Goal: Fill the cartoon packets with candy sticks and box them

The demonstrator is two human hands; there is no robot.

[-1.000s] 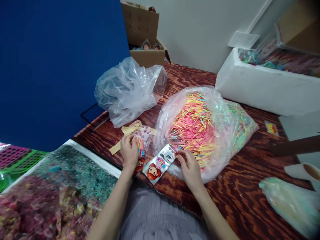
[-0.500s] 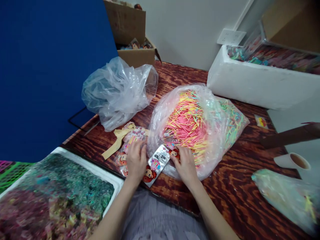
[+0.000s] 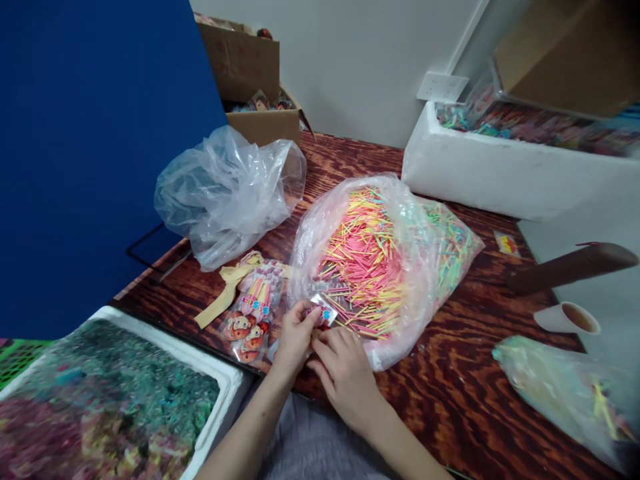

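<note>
Two hands meet at the open bag of coloured sticks. Left hand pinches a printed packet at the bag's near edge; right hand curls beside it, grip unclear. Step seems to be fingertip handling of the packet; next move likely calls for light, steady fingers.

The table shows dark wood grain with a soft sheen. Both plastic bags — the crumpled one and the one around the sticks — look clear and glossy; the foam box is matt white.
</note>
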